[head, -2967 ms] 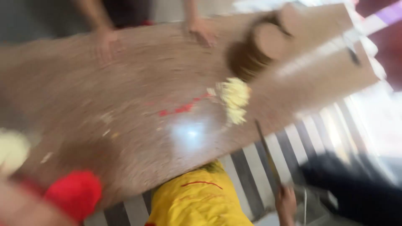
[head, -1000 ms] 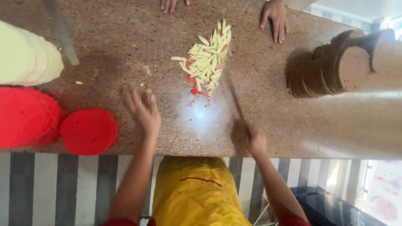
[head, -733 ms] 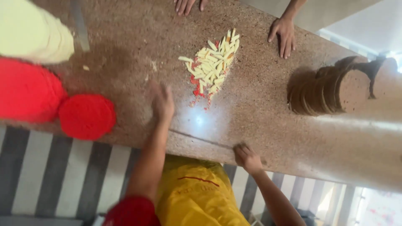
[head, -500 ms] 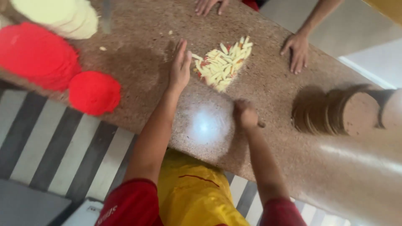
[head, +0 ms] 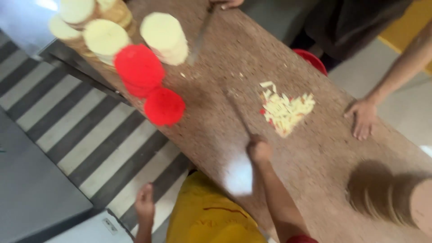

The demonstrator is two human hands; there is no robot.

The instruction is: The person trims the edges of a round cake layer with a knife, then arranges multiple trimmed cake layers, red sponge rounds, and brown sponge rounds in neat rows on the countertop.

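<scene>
Your right hand (head: 259, 150) is closed around the handle of a long, thin dark-bladed knife (head: 237, 113), and the step in hand looks like chopping: the blade lies low over the brown speckled stone counter (head: 315, 153), its cutting not yet into the pile. The small heap of pale yellow cut strips with a few red bits (head: 285, 111) sits just beyond and to the outer side of your fingertips, near the blade but apart from it. The knife's long axis runs from your fist away from you and slightly toward the red round discs (head: 150, 83), tip pointing up the counter (it is blurred, so the exact tip is hard to place). Your left hand (head: 145, 202) hangs off the counter's edge over the striped floor, fingers loosely curled and holding nothing. Judging from this, the next move calls for swinging the blade across toward the heap and bringing the free hand up to steady it. Another person's hand (head: 362, 118) rests flat past the heap.
</scene>
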